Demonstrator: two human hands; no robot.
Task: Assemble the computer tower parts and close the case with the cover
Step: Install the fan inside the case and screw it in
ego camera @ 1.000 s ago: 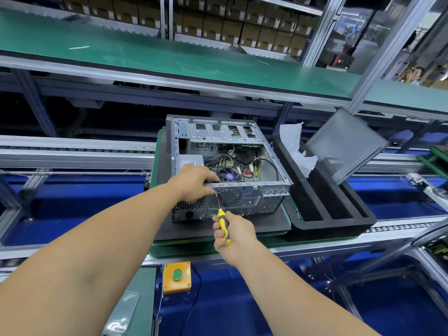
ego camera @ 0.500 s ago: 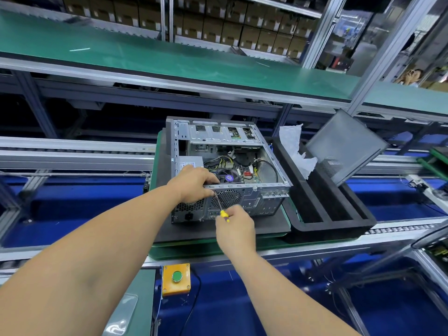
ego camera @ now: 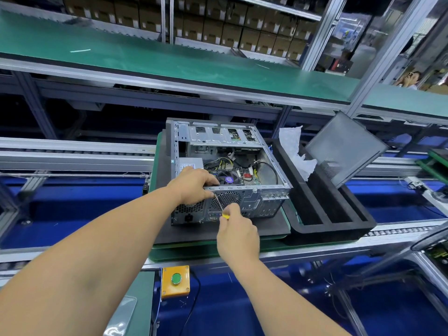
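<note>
Your right hand (ego camera: 236, 229) grips the yellow screwdriver (ego camera: 221, 209), its tip at the rear panel of the computer tower (ego camera: 228, 170), which your left hand (ego camera: 194, 185) clasps at the top edge. Fastening looks unfinished; the cover (ego camera: 344, 146) leans in the black tray (ego camera: 327, 214), not yet fitted.

Silver case (ego camera: 271, 202), yellow-handled screwdriver (ego camera: 225, 216), green-buttoned orange box (ego camera: 175, 281).

So the bench (ego camera: 315, 249) is a roller conveyor line with aluminium rails. On it sits a green pallet (ego camera: 169, 255). A black foam mat (ego camera: 194, 235) lies on the pallet, with the open computer tower (ego camera: 264, 200) on the mat. Just right of the tower, a black foam tray (ego camera: 339, 230).
</note>
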